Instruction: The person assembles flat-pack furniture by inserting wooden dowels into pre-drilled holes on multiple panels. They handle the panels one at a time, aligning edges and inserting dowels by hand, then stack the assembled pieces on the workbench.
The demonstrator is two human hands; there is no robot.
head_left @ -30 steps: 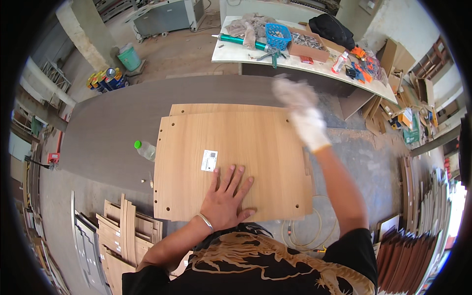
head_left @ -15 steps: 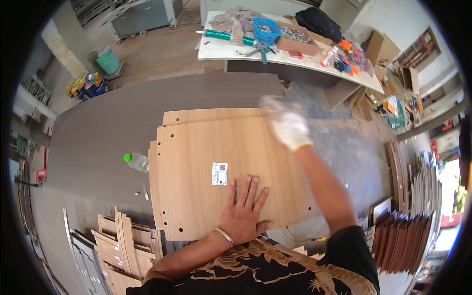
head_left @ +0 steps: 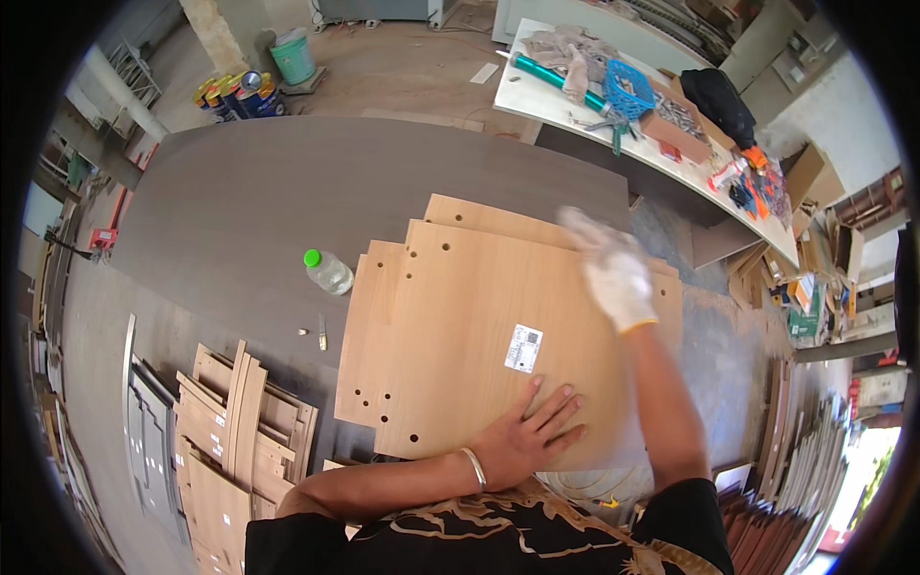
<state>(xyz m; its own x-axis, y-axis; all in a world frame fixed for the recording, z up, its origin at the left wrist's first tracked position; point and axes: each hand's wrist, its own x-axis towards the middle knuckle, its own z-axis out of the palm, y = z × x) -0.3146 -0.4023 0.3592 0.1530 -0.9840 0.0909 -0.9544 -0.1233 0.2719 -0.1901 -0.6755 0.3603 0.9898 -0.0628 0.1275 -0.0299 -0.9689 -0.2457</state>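
Observation:
A pale wood-grain panel (head_left: 470, 316) with drilled holes near its edges lies on top of similar panels on a grey-brown work surface. One lower panel (head_left: 369, 326) sticks out to the left, another (head_left: 498, 213) beyond the far edge. My bare left hand (head_left: 527, 436), a bracelet at its wrist, lies flat on the top panel with fingers spread, just below a white label (head_left: 523, 348). My right hand (head_left: 613, 273), in a white glove, is over the panel's far right part. Motion blurs its fingers, so I cannot make out whether it holds anything.
A clear bottle with a green cap (head_left: 329, 272) and a small knife-like tool (head_left: 323, 333) lie left of the panels. More cut panels (head_left: 216, 455) stand at lower left. A white-topped table (head_left: 537, 101) at far right carries a blue basket (head_left: 629, 89) and tools. Paint cans (head_left: 240, 98) are far left.
The view has turned, shifting everything rightward. The top panel now sits farther right over the lower one, baring more of its left side. My right hand remains blurred near the far edge.

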